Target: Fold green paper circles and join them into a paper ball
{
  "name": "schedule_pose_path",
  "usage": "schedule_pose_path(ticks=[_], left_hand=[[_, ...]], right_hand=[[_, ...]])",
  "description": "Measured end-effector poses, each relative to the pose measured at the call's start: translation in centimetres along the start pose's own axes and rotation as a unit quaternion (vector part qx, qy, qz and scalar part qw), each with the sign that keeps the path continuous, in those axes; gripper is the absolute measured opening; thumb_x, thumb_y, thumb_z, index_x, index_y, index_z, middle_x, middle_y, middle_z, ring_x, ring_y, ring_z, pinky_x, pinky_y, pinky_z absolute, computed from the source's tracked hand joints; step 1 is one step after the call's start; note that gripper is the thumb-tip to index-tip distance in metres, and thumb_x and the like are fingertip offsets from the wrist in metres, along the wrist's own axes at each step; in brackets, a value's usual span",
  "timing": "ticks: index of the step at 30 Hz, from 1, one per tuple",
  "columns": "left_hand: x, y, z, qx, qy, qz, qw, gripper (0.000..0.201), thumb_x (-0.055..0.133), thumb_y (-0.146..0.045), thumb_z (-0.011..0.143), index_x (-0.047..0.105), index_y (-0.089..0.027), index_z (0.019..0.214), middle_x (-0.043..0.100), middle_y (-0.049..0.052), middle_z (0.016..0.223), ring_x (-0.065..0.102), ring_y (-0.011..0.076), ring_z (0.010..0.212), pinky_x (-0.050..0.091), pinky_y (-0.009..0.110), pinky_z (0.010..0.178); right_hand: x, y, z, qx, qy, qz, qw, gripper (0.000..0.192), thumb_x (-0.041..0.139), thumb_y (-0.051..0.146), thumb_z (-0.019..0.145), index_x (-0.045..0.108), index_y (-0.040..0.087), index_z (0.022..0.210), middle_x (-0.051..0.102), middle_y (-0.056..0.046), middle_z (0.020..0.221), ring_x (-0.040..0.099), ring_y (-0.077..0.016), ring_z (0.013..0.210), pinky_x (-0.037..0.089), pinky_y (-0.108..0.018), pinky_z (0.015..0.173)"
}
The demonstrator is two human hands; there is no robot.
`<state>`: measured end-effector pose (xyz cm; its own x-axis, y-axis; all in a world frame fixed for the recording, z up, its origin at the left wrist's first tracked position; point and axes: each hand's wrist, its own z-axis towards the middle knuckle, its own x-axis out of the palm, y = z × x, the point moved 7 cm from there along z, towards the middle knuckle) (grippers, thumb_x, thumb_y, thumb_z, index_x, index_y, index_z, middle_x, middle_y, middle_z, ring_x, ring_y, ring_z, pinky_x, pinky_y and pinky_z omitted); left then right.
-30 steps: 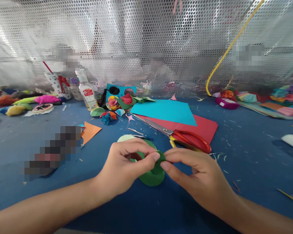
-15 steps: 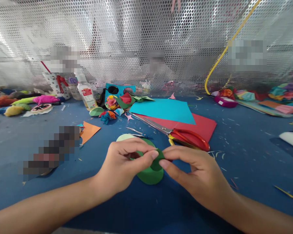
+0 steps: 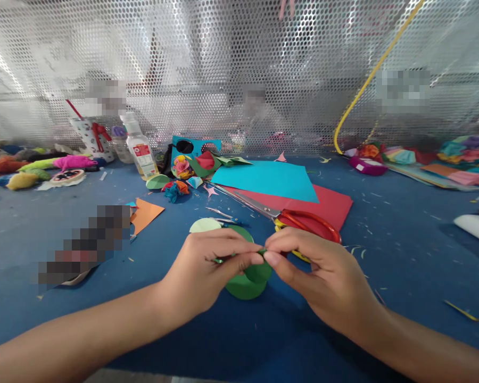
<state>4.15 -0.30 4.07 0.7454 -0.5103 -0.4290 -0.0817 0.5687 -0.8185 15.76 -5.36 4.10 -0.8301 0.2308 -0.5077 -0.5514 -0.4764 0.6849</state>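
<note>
In the middle of the head view, my left hand (image 3: pixel 209 268) and my right hand (image 3: pixel 323 274) meet fingertip to fingertip. Each pinches the edge of a small green paper piece (image 3: pixel 258 273), mostly covered by my fingers. Behind and below it, round green paper cut-outs (image 3: pixel 245 291) lie on the table, partly hidden by my left hand. A pale green paper circle (image 3: pixel 205 225) shows just past my left knuckles. Beyond my right hand lie large scissors with red handles (image 3: pixel 311 222), blades pointing away to the left.
Blue paper (image 3: pixel 267 181) and red paper (image 3: pixel 335 205) lie beyond the hands on the blue table (image 3: pixel 175 340). A clear bottle (image 3: pixel 141 154) and a patterned cup (image 3: pixel 88 141) stand at the back left. A perforated metal panel (image 3: pixel 207 69) closes off the far side.
My fingertips have drawn closer together over the green paper piece, so less of its top shows. My right hand has shifted slightly left and up.
</note>
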Motion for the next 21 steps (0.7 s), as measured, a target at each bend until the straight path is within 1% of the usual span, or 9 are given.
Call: schedule_pose_path(ticks=[3, 5, 8, 11, 13, 16, 19, 21], left_hand=[[0.1, 0.3, 0.0, -0.026, 0.007, -0.027, 0.999, 0.015, 0.058, -0.022, 0.077, 0.072, -0.020, 0.082, 0.065, 0.004, 0.076, 0.055, 0.0090, 0.055, 0.047, 0.018, 0.050], [0.1, 0.5, 0.1, -0.044, 0.005, -0.028, 0.999, 0.013, 0.062, -0.023, 0.074, 0.073, -0.019, 0.080, 0.066, 0.004, 0.074, 0.056, 0.0106, 0.058, 0.046, 0.019, 0.052], [0.2, 1.2, 0.1, -0.088, 0.011, -0.026, 0.996, 0.014, 0.068, -0.026, 0.068, 0.073, -0.018, 0.078, 0.068, 0.003, 0.071, 0.056, 0.0129, 0.061, 0.044, 0.020, 0.053], [0.5, 2.0, 0.0, -0.140, 0.025, -0.033, 0.989, 0.019, 0.066, -0.033, 0.069, 0.074, -0.018, 0.076, 0.065, 0.001, 0.062, 0.051, 0.0117, 0.054, 0.038, 0.021, 0.047], [0.6, 2.4, -0.1, -0.161, 0.027, -0.038, 0.986, 0.022, 0.063, -0.035, 0.071, 0.074, -0.017, 0.074, 0.061, 0.001, 0.055, 0.046, 0.0103, 0.049, 0.034, 0.021, 0.043], [0.8, 2.4, -0.2, -0.162, 0.040, -0.044, 0.985, 0.021, 0.062, -0.034, 0.072, 0.073, -0.016, 0.072, 0.057, 0.000, 0.052, 0.043, 0.0088, 0.048, 0.031, 0.020, 0.042], [1.0, 2.4, -0.2, -0.156, 0.055, -0.061, 0.984, 0.021, 0.061, -0.031, 0.072, 0.071, -0.013, 0.069, 0.055, 0.000, 0.053, 0.042, 0.0080, 0.049, 0.032, 0.019, 0.043], [1.1, 2.5, -0.3, -0.160, 0.055, -0.081, 0.982, 0.020, 0.063, -0.032, 0.070, 0.070, -0.013, 0.069, 0.056, 0.000, 0.055, 0.041, 0.0076, 0.048, 0.033, 0.019, 0.043]], right_hand=[[-0.1, 0.3, 0.0, -0.014, -0.013, -0.012, 1.000, 0.009, 0.052, 0.020, 0.082, 0.057, 0.021, 0.076, 0.063, 0.000, 0.076, 0.058, -0.0118, 0.070, 0.046, -0.023, 0.065], [-0.2, 0.3, -0.1, -0.018, -0.019, -0.017, 1.000, 0.008, 0.051, 0.020, 0.082, 0.057, 0.021, 0.076, 0.063, 0.000, 0.076, 0.059, -0.0121, 0.070, 0.047, -0.023, 0.065], [-0.5, 0.1, -0.2, -0.020, -0.036, -0.029, 0.999, 0.007, 0.052, 0.019, 0.082, 0.055, 0.021, 0.076, 0.063, 0.000, 0.077, 0.059, -0.0130, 0.072, 0.048, -0.023, 0.066], [-0.8, 0.1, -0.3, -0.027, -0.049, -0.038, 0.998, 0.006, 0.054, 0.018, 0.080, 0.055, 0.022, 0.075, 0.063, 0.000, 0.078, 0.060, -0.0135, 0.074, 0.048, -0.023, 0.066], [-0.7, 0.2, -0.3, -0.032, -0.046, -0.035, 0.998, 0.007, 0.053, 0.017, 0.080, 0.055, 0.021, 0.075, 0.063, 0.000, 0.077, 0.060, -0.0132, 0.073, 0.048, -0.023, 0.066], [-0.4, 0.0, -0.1, -0.025, -0.034, -0.024, 0.999, 0.008, 0.051, 0.018, 0.081, 0.054, 0.021, 0.074, 0.062, -0.001, 0.074, 0.059, -0.0134, 0.071, 0.048, -0.024, 0.064], [-0.1, -0.3, 0.1, -0.009, -0.024, -0.025, 0.999, 0.008, 0.051, 0.019, 0.081, 0.054, 0.020, 0.074, 0.062, -0.001, 0.074, 0.059, -0.0140, 0.070, 0.049, -0.024, 0.062], [0.0, -0.3, 0.1, -0.009, -0.025, -0.031, 0.999, 0.006, 0.053, 0.019, 0.080, 0.055, 0.021, 0.074, 0.062, -0.001, 0.074, 0.059, -0.0141, 0.070, 0.049, -0.023, 0.061]])
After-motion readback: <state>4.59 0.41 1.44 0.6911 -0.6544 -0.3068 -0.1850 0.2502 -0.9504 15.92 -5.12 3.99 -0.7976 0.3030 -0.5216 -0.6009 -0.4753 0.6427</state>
